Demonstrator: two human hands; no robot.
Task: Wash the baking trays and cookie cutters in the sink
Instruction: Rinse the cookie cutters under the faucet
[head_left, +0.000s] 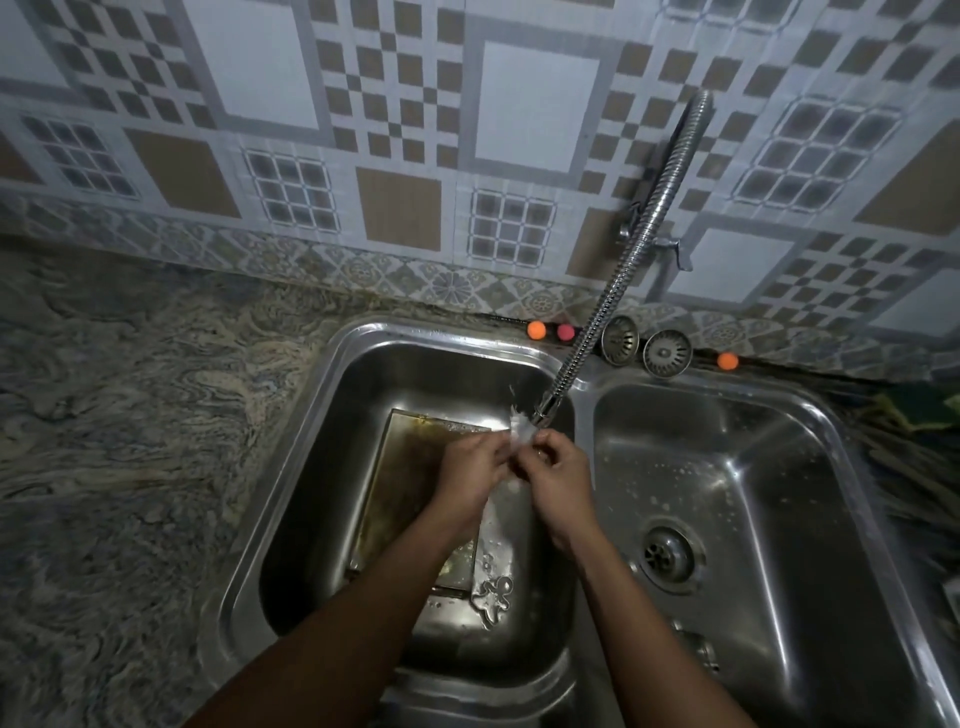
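Steel baking tray (410, 467) sits in the left basin (332, 395), cookie cutter (493, 597) at its corner. Left hand (467, 467) and right hand (558, 475) meet under running water (519, 431); grip indeterminate. Wetness could make any held piece slip.

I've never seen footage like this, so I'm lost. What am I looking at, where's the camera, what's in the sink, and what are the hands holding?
No machine here: a person wears a wide-angle camera on the head, looking down at their own arms. The left hand and right hand meet under water running from a bendy metal tap. Spray hides where they meet, so I cannot tell what they hold. Below, in the left basin of a steel double sink, lies a stained baking tray, with a figure-shaped cookie cutter by its near right corner. Two strainers stand on the rim behind.
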